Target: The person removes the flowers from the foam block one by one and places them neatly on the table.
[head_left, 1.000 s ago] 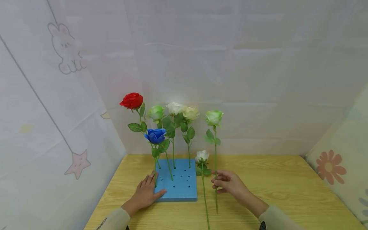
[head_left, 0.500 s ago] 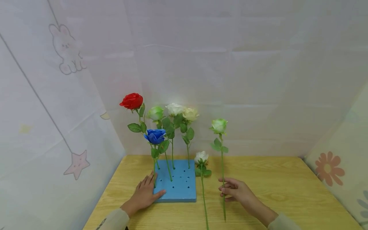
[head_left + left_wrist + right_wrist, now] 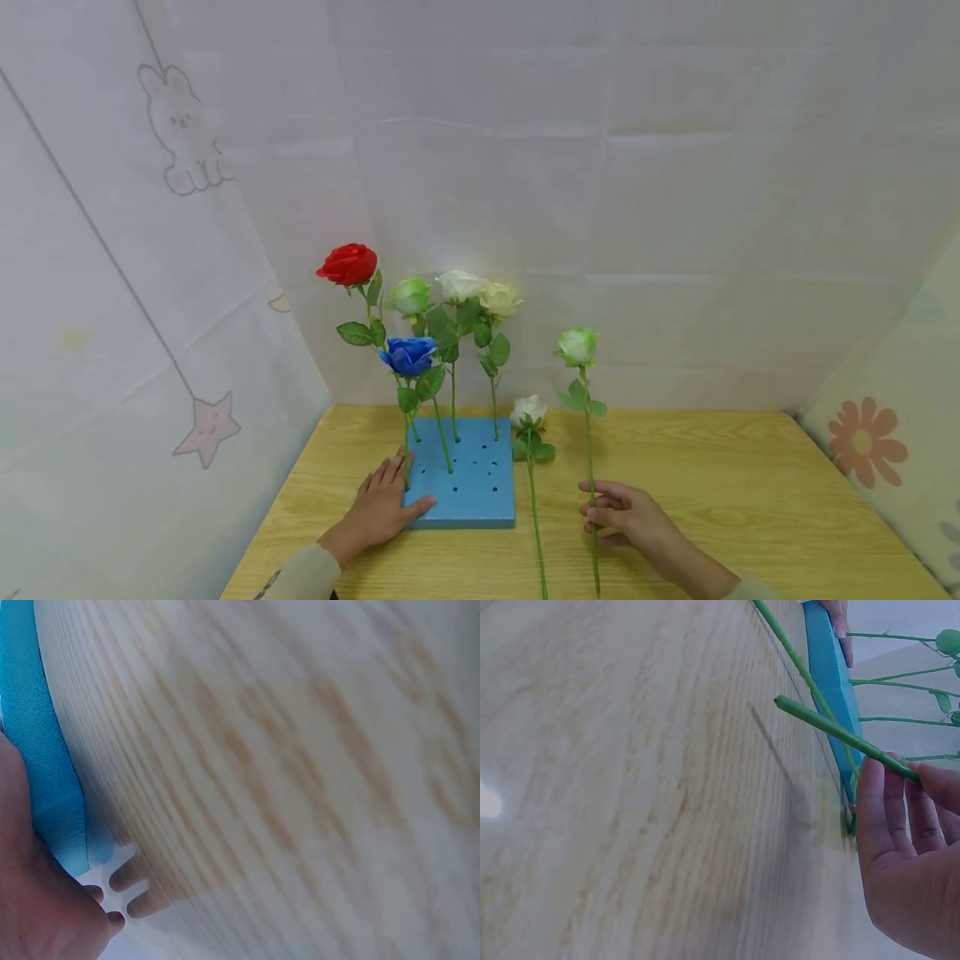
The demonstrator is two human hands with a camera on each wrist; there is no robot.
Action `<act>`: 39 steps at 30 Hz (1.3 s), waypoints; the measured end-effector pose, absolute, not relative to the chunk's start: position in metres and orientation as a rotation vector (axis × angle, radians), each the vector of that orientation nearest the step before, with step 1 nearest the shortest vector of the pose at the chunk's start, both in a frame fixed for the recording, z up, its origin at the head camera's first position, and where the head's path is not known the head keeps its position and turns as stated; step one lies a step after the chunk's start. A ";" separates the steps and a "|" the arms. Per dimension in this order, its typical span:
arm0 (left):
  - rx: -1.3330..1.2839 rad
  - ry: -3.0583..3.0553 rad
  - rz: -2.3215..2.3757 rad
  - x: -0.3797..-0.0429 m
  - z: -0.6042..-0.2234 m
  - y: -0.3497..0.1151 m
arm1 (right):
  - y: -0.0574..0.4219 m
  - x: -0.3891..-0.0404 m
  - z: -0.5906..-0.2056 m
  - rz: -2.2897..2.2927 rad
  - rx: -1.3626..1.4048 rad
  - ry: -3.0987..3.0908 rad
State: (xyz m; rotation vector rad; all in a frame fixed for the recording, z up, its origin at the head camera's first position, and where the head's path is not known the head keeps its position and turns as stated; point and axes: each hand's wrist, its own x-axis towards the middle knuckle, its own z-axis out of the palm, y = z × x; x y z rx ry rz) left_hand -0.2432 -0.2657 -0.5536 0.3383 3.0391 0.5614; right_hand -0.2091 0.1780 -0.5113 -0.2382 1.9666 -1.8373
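Note:
In the head view my left hand [image 3: 377, 507] rests at the left edge of a blue foam block [image 3: 474, 507], thumb over its front corner. Several artificial roses stand in holes in the block: a red rose [image 3: 348, 265], a blue rose [image 3: 409, 357], a green rose [image 3: 410, 297], a white rose [image 3: 459, 285] and a cream rose [image 3: 498, 298]. Right of the block, my right hand [image 3: 633, 521] pinches the stem of another light green rose [image 3: 578, 346], held upright. The right wrist view shows its cut stem end [image 3: 802, 712] above the tabletop.
A white rose [image 3: 528, 412] lies on the wooden table [image 3: 712, 483] between the block and my right hand, its stem towards me. Free holes dot the block's right half. A pale patterned cloth [image 3: 675, 208] rises behind the table, with more at both sides.
My right hand has moved right and towards me, carrying the light green rose away from the block. The left hand stays on the block.

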 end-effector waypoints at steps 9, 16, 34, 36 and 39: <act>0.343 3.032 0.556 -0.243 -0.551 -0.265 | 0.184 -0.203 -0.520 -1.814 -0.281 1.912; 0.353 3.034 0.568 -0.243 -0.552 -0.266 | 0.185 -0.200 -0.525 -1.822 -0.285 1.876; 0.339 3.043 0.526 -0.243 -0.551 -0.265 | 0.186 -0.197 -0.533 -1.800 -0.220 1.874; 0.340 3.040 0.528 -0.243 -0.551 -0.265 | 0.186 -0.197 -0.534 -1.802 -0.218 1.863; 0.345 3.038 0.530 -0.244 -0.552 -0.265 | 0.185 -0.197 -0.536 -1.805 -0.216 1.844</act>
